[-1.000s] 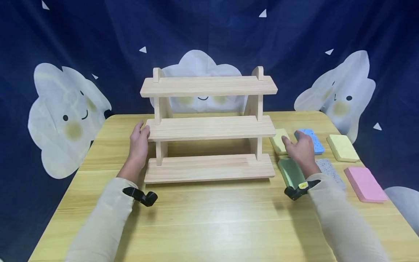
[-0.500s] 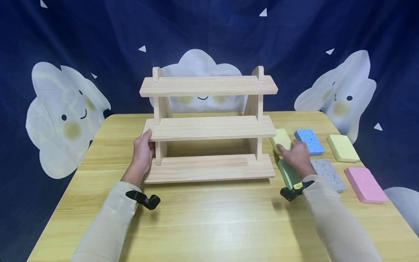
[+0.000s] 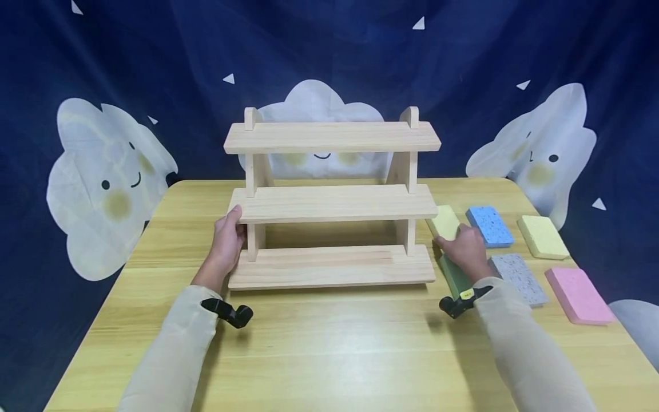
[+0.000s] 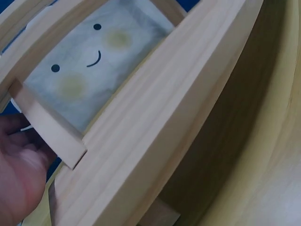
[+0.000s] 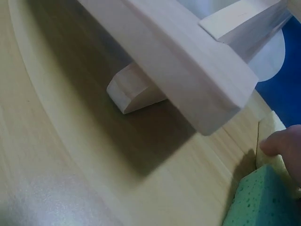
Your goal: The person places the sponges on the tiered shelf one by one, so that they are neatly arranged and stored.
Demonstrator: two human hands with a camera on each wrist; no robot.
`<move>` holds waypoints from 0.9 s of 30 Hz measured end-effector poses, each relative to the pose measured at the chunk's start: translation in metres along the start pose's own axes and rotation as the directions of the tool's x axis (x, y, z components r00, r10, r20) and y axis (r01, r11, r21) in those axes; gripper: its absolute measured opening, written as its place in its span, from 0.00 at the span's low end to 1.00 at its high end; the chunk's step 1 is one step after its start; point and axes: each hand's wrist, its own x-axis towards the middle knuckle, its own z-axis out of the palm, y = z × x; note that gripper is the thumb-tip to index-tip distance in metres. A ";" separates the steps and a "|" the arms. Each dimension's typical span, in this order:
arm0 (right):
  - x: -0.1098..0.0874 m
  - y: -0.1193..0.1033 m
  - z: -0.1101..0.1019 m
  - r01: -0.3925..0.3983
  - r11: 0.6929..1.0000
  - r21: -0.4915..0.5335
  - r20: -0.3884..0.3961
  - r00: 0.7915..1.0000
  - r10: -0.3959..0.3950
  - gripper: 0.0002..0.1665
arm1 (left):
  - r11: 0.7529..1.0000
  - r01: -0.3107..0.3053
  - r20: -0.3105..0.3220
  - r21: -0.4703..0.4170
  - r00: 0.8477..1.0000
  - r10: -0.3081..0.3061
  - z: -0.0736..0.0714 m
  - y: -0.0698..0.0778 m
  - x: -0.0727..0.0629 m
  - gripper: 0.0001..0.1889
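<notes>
A three-tier wooden shelf stand stands upright at the middle of the table. My left hand holds its left end, thumb against the end of the middle board. In the left wrist view, that hand's fingers reach behind the side upright. My right hand pinches the near end of a pale yellow sponge lying right of the stand. The right wrist view shows the thumb on the yellow sponge's side. Under the right hand lies a green sponge, partly hidden by it.
Further right on the table lie a blue sponge, a speckled grey sponge, another yellow sponge and a pink sponge. A dark blue curtain with cloud figures hangs behind the table.
My right hand has moved left and down from near the blue sponge onto the yellow one, its thumb now at that sponge's edge. My left hand has shifted slightly inward on the stand's end.
</notes>
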 end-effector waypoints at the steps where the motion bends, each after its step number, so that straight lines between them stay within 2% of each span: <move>1: 0.000 0.001 0.000 0.006 1.000 0.001 -0.006 1.000 -0.006 0.30 | 1.000 -0.005 0.010 0.009 1.000 0.005 -0.001 0.000 0.000 0.32; 6: 0.000 0.001 -0.007 0.006 0.999 0.042 0.008 1.000 -0.006 0.26 | 0.998 -0.024 0.044 0.052 0.999 0.022 -0.004 -0.002 0.001 0.32; 10: 0.000 0.000 -0.020 -0.002 0.998 0.065 0.024 1.000 0.001 0.28 | 0.998 -0.030 0.051 0.061 0.998 0.027 -0.005 -0.003 0.002 0.32; 16: 0.001 0.006 -0.036 0.071 0.995 0.063 -0.024 0.997 -0.070 0.23 | 0.991 -0.054 0.055 0.123 0.997 0.048 -0.006 -0.003 0.002 0.32; 20: 0.003 0.010 -0.049 0.113 0.991 0.072 -0.057 0.992 -0.109 0.22 | 0.983 -0.065 0.055 0.170 0.997 0.057 -0.006 -0.005 0.002 0.33; 27: 0.007 0.009 -0.069 0.168 0.982 0.088 -0.104 0.982 -0.159 0.22 | 0.977 -0.083 0.049 0.199 0.996 0.075 -0.008 -0.007 0.002 0.32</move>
